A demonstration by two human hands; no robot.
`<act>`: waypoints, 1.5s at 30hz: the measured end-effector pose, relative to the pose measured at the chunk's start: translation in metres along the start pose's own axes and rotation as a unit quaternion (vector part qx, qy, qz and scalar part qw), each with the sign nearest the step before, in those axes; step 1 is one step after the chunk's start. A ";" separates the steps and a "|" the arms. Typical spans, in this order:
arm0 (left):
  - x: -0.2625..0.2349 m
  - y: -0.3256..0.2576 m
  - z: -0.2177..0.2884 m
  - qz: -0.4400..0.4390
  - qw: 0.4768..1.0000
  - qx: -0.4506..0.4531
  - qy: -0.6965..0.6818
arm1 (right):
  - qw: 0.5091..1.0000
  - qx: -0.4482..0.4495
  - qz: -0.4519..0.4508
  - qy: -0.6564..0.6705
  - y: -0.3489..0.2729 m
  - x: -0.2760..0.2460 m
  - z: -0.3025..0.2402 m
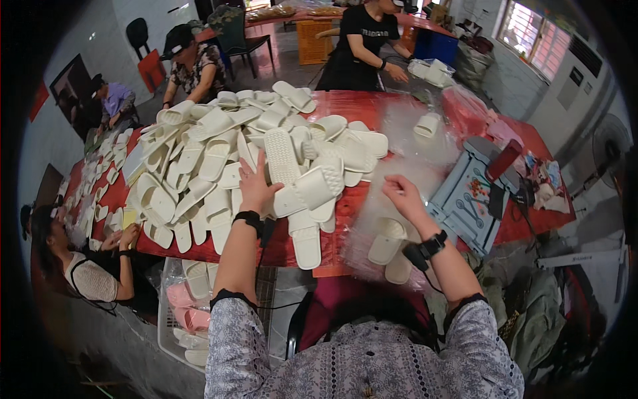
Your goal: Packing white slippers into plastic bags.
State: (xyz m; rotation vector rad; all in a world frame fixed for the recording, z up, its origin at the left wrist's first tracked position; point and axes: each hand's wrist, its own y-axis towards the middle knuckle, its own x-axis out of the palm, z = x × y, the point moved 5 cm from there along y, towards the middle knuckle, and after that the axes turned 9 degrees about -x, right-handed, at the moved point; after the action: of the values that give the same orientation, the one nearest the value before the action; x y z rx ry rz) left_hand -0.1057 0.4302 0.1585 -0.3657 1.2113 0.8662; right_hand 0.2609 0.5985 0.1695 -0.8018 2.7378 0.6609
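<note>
A large heap of cream slide slippers point(212, 163) covers the left and middle of the red-covered table point(359, 199). My left hand point(256, 185) rests at the heap's near side, fingers spread and touching slippers; no slipper is clearly gripped. Just right of it, a slipper point(282, 156) shows its textured sole. Over a stack of clear plastic bags point(372, 193), my right hand point(403, 194) is closed with its fingers curled. What they hold, if anything, is hidden. Below that hand, one slipper point(387, 242) and part of another point(398, 268) lie at the bags, near the table's front edge.
A grey-blue plastic tray point(465, 199) with small items and a red object stands to the right. Under the table's front, a white crate point(166, 332) holds cream and pink slippers. Several other people work around the table. A fan point(608, 143) stands far right.
</note>
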 end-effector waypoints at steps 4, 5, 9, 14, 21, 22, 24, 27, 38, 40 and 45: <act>0.002 0.007 0.030 0.044 0.998 0.024 0.039 | 0.966 0.129 -0.045 -0.219 -0.067 -0.070 0.025; 0.004 0.009 0.035 0.044 0.998 0.028 0.037 | 0.966 0.130 -0.042 -0.221 -0.082 -0.075 0.025; 0.015 0.012 0.055 0.044 0.999 -0.016 -0.007 | 0.940 0.150 -0.072 -0.297 -0.124 -0.067 0.025; 0.008 0.000 0.045 0.123 0.976 0.067 -0.169 | 0.940 0.115 -0.055 -0.316 -0.125 -0.038 0.037; 0.001 -0.037 0.012 0.033 0.965 0.044 -0.256 | 0.936 0.048 0.011 -0.349 -0.119 -0.046 0.076; 0.002 -0.040 0.005 0.024 0.970 0.041 -0.239 | 0.947 0.029 0.049 -0.316 -0.121 -0.053 0.081; 0.003 -0.049 -0.001 0.003 0.961 0.037 -0.274 | 0.957 0.038 0.076 -0.276 -0.124 -0.066 0.082; 0.005 -0.058 -0.009 -0.029 0.953 0.037 -0.300 | 0.961 0.048 0.124 -0.242 -0.129 -0.092 0.071; 0.044 -0.078 -0.066 0.002 0.884 -0.089 -0.459 | 0.896 0.039 0.123 -0.426 -0.179 -0.167 0.074; 0.050 -0.089 -0.082 -0.001 0.884 -0.107 -0.455 | 0.890 0.041 0.078 -0.447 -0.185 -0.160 0.079; 0.050 -0.119 -0.094 0.020 0.916 -0.149 -0.372 | 0.888 0.050 0.076 -0.452 -0.197 -0.150 0.102</act>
State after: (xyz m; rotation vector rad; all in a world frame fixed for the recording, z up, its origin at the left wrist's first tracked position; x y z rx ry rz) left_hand -0.0741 0.3104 0.0579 -0.2151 0.3793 1.0959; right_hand 0.5020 0.5678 0.0568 -0.1550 1.9468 0.6825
